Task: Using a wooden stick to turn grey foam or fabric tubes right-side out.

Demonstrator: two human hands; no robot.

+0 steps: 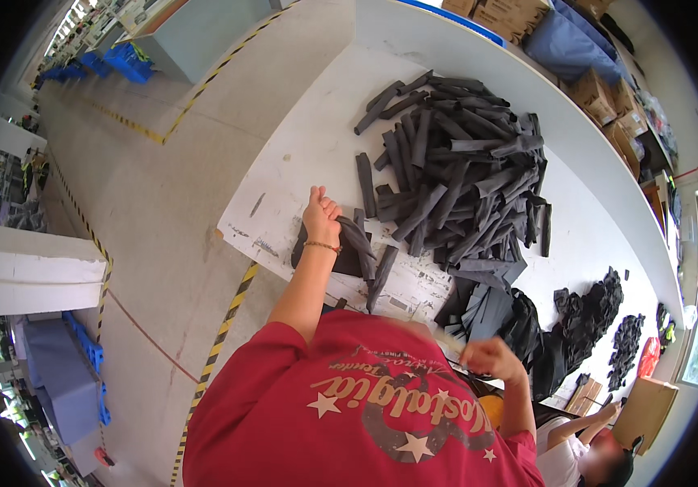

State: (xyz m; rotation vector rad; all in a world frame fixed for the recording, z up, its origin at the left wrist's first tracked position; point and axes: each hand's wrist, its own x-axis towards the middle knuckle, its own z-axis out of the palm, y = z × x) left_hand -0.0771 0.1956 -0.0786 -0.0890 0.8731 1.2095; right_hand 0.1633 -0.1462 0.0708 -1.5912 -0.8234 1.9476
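Rolls [450, 174]: charcoal to near-black, plain, paler grey where light catches the folds. Bench [284, 174]: white, marked with dark scuffs and grey-black streaks toward the near edge. Cloth [556, 357], farther right: black, some dark grey. Shirt [349, 406]: deep red; cream lettering, white stars, dark grey print behind. Bracelet [322, 246]: brown. Floor [154, 260]: grey-beige, crossed by tape [225, 329] in black-and-yellow diagonal stripes; also one thin reddish-brown line [150, 334]. Bins [128, 63], upper left: bright blue. Draped block [64, 365], lower left: slate blue. Boxes [592, 96], upper right: cardboard brown. Sack [574, 40] beside them: dusty blue. Bag [649, 357], far right: bright red. Co-worker's top [556, 438]: white.
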